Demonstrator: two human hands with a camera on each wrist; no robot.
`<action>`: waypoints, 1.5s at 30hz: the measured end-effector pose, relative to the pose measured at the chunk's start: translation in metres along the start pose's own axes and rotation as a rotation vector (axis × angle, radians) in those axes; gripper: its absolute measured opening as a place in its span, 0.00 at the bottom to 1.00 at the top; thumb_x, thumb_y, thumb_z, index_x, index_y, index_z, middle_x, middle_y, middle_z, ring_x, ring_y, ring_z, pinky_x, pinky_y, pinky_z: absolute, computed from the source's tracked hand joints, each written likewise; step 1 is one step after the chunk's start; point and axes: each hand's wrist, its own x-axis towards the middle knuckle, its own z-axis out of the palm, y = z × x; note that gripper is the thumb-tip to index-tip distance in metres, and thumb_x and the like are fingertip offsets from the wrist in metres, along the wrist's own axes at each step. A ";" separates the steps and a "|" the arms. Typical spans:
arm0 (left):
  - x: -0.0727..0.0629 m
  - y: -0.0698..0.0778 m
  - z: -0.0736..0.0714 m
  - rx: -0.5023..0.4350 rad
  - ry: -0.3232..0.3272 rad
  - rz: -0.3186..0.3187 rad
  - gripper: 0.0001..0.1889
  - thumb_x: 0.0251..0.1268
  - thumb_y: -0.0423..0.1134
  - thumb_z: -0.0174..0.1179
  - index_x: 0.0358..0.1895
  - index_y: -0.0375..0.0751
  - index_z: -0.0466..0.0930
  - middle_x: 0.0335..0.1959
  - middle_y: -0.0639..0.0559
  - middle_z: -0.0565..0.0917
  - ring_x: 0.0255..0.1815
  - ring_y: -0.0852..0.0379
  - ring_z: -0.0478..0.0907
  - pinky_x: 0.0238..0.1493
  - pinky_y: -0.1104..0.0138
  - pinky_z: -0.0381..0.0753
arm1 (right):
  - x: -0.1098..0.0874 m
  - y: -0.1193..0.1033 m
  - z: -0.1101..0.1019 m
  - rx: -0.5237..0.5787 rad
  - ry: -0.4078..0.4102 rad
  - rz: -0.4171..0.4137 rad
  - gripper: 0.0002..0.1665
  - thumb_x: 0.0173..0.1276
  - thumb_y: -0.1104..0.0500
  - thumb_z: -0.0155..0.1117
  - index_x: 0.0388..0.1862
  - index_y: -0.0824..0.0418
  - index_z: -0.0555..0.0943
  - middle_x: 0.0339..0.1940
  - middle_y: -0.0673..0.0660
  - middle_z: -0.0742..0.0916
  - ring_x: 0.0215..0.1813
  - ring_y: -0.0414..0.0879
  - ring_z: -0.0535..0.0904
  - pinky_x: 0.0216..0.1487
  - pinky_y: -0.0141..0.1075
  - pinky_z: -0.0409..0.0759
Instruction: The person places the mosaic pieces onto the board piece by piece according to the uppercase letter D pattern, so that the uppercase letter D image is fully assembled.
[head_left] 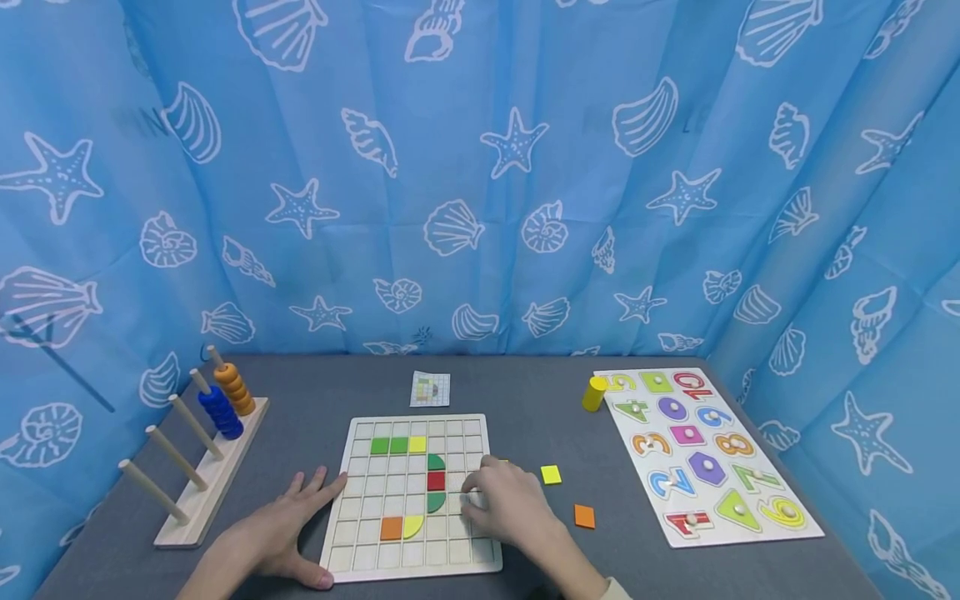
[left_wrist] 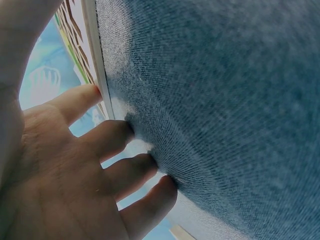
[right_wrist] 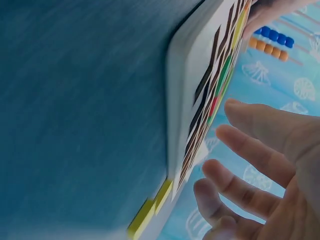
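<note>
A white grid board (head_left: pixel 367 533) lies on the grey table. My left hand (head_left: pixel 281 533) rests at its left edge, fingers spread, with index fingertip and thumb at the rim. Over the right part of the board hovers my right hand (head_left: pixel 510 504); the right wrist view shows its fingers (right_wrist: pixel 250 117) loosely bent and apart, nothing between them. On the grid sit two green squares (head_left: pixel 380 446), a yellow square (head_left: pixel 417 444), a red square (head_left: pixel 436 481) between two green quarter circles (head_left: pixel 436 461), and an orange square (head_left: pixel 392 528) beside a yellow quarter circle (head_left: pixel 412 526).
Right of the board lie a yellow tile (head_left: pixel 551 474), an orange tile (head_left: pixel 584 516) and a mostly hidden yellow piece (head_left: pixel 504 462). A pattern card (head_left: pixel 430 389) lies behind. A bead stacker (head_left: pixel 202 500) stands left; a yellow cylinder (head_left: pixel 594 394) and number puzzle (head_left: pixel 652 517) are right.
</note>
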 end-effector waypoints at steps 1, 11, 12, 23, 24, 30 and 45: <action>0.000 0.000 0.000 0.002 0.001 0.005 0.69 0.30 0.68 0.81 0.82 0.50 0.56 0.81 0.27 0.55 0.79 0.16 0.45 0.63 0.20 0.57 | -0.002 0.004 -0.001 0.003 0.001 0.004 0.09 0.58 0.53 0.78 0.38 0.52 0.92 0.30 0.48 0.84 0.26 0.36 0.70 0.22 0.29 0.66; -0.002 0.000 0.001 -0.004 0.004 0.017 0.68 0.31 0.67 0.81 0.82 0.49 0.56 0.81 0.27 0.55 0.79 0.16 0.45 0.63 0.20 0.57 | -0.025 0.043 -0.020 -0.021 0.016 0.098 0.12 0.55 0.54 0.81 0.39 0.53 0.92 0.30 0.48 0.82 0.27 0.36 0.70 0.23 0.34 0.68; -0.002 0.000 0.001 -0.002 0.005 0.016 0.68 0.31 0.67 0.81 0.81 0.49 0.56 0.81 0.27 0.55 0.79 0.16 0.45 0.63 0.20 0.57 | -0.027 0.048 -0.022 -0.030 0.014 0.116 0.12 0.54 0.54 0.82 0.38 0.53 0.92 0.30 0.48 0.83 0.28 0.37 0.71 0.23 0.35 0.69; -0.003 0.000 -0.001 -0.004 0.004 0.025 0.68 0.32 0.67 0.81 0.82 0.48 0.55 0.81 0.27 0.55 0.78 0.15 0.45 0.63 0.19 0.57 | -0.046 0.084 -0.035 -0.040 -0.102 0.309 0.14 0.55 0.52 0.82 0.40 0.52 0.92 0.29 0.48 0.79 0.29 0.42 0.68 0.28 0.35 0.64; -0.003 0.000 -0.001 -0.005 0.004 0.025 0.69 0.32 0.67 0.81 0.82 0.48 0.55 0.81 0.27 0.55 0.78 0.15 0.45 0.63 0.19 0.57 | -0.047 0.086 -0.036 -0.039 -0.111 0.316 0.14 0.55 0.52 0.82 0.40 0.52 0.91 0.29 0.48 0.79 0.30 0.42 0.69 0.28 0.35 0.64; -0.004 0.001 -0.002 -0.018 0.012 0.034 0.69 0.31 0.67 0.82 0.82 0.47 0.55 0.81 0.27 0.55 0.79 0.15 0.45 0.63 0.19 0.57 | -0.053 0.095 -0.038 -0.027 -0.142 0.322 0.15 0.54 0.52 0.83 0.41 0.52 0.91 0.33 0.48 0.83 0.33 0.41 0.72 0.34 0.39 0.75; -0.003 -0.001 0.000 -0.010 0.015 0.036 0.69 0.31 0.66 0.81 0.82 0.48 0.55 0.81 0.26 0.55 0.78 0.15 0.45 0.63 0.19 0.57 | -0.060 0.098 -0.040 0.018 -0.193 0.367 0.15 0.53 0.53 0.83 0.39 0.52 0.90 0.34 0.48 0.85 0.35 0.42 0.75 0.39 0.45 0.82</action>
